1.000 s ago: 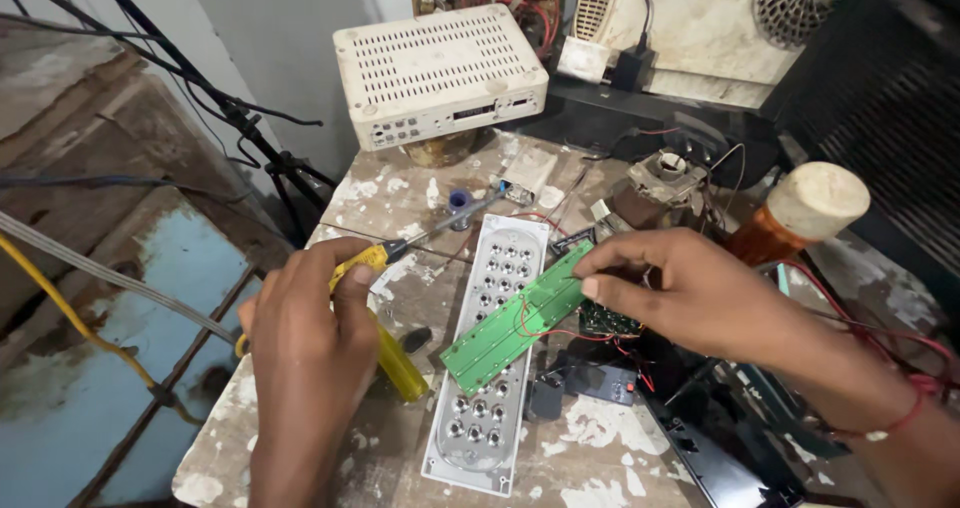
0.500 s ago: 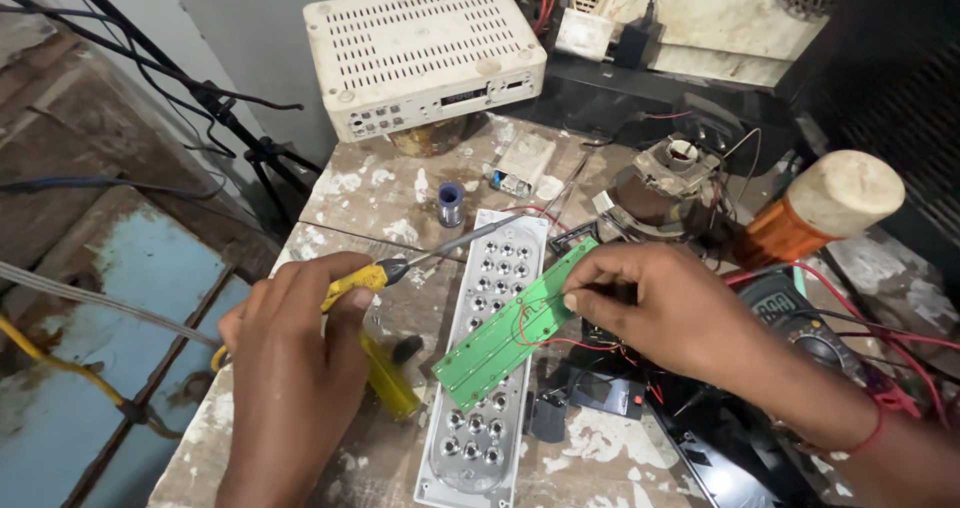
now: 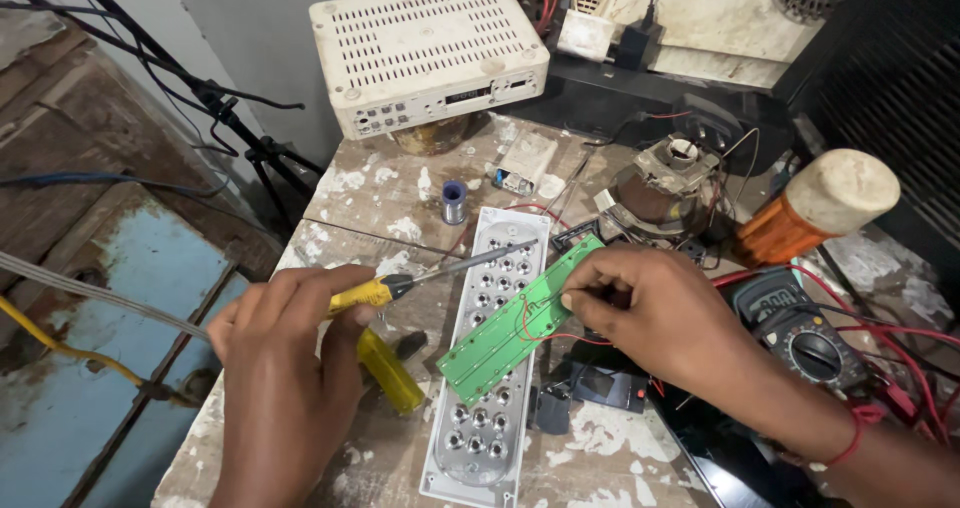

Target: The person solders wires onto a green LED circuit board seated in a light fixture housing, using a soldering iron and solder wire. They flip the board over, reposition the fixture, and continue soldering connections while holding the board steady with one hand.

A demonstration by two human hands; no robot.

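Hands clamped: left hand (image 3: pixel 285 368) on yellow screwdriver (image 3: pixel 420 281), right hand (image 3: pixel 655 313) on green circuit board (image 3: pixel 515 323).

Left hand (image 3: pixel 285 353) comes in from the bottom edge, back toward the camera, fingers curled into a closed grip, thumb on the inner side. Right hand (image 3: pixel 665 313) reaches in from the lower right, forearm slanting across, palm down, fingertips (image 3: pixel 585 298) pinched together. Hands sit near each other, not touching.

Green circuit board (image 3: pixel 520 318), yellow-handled screwdriver (image 3: pixel 400 286), white LED panel (image 3: pixel 490 368) w/ silver dots, paint-splotched table (image 3: pixel 390 193).
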